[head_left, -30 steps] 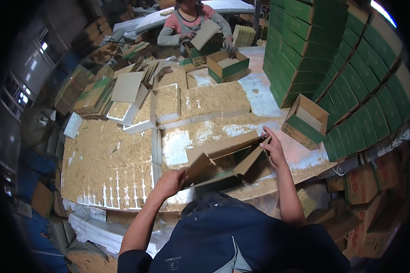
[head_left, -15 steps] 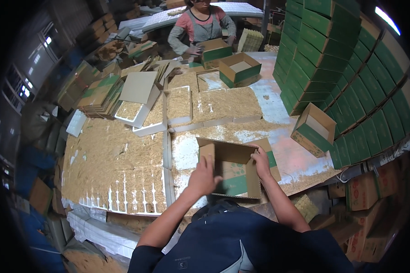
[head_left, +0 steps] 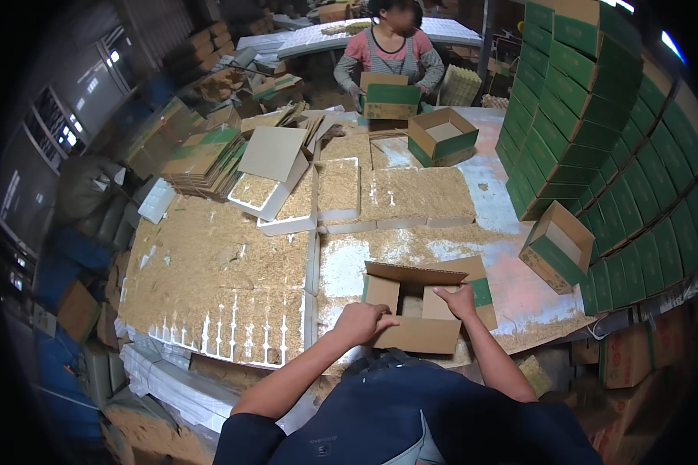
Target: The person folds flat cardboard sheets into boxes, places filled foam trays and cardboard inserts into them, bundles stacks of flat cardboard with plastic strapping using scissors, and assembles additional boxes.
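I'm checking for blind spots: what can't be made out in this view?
All in the head view:
Cardboard box: much of its floor, covered by the near panel and shadow.
Right hand: some fingers, hidden by the hand itself.
Green-striped cardboard: its near part, behind the box.
Tall green box stack: top, cut off by the upper edge.

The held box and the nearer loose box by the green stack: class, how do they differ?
The held box is in the left hand and right hand; the loose box is untouched. The held box's near flap shows plain brown; the loose box shows a green band. Both are open-topped cardboard.
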Tool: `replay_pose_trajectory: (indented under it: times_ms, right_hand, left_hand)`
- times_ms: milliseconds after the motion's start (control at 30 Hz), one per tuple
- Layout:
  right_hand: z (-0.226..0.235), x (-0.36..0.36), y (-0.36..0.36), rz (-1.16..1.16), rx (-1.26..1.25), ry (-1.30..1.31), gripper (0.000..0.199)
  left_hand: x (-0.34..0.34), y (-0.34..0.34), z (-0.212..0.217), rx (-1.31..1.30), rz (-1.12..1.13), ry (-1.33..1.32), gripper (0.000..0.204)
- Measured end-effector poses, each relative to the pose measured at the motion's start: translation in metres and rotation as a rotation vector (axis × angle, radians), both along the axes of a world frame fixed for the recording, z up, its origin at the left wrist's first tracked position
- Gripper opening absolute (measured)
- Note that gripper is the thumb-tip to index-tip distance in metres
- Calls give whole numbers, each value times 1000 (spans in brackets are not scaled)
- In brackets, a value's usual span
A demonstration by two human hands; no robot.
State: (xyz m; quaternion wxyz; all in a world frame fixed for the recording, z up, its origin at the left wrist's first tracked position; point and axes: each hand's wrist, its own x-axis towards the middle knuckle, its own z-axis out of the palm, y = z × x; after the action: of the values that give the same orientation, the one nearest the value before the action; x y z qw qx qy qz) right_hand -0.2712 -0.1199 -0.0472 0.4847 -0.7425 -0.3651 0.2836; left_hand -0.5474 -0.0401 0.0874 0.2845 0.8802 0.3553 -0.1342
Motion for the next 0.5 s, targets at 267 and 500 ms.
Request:
replay_pose_trajectory:
  times_ms: [267, 500]
  right_hand:
    - [59, 27, 20, 304, 116, 418, 54]
    - [91, -34, -23, 267, 113, -215, 28]
  left_hand:
    - [-11, -6, -80, 266, 464, -650, 104]
    - [-3, -2, -81, 355, 513, -658, 117]
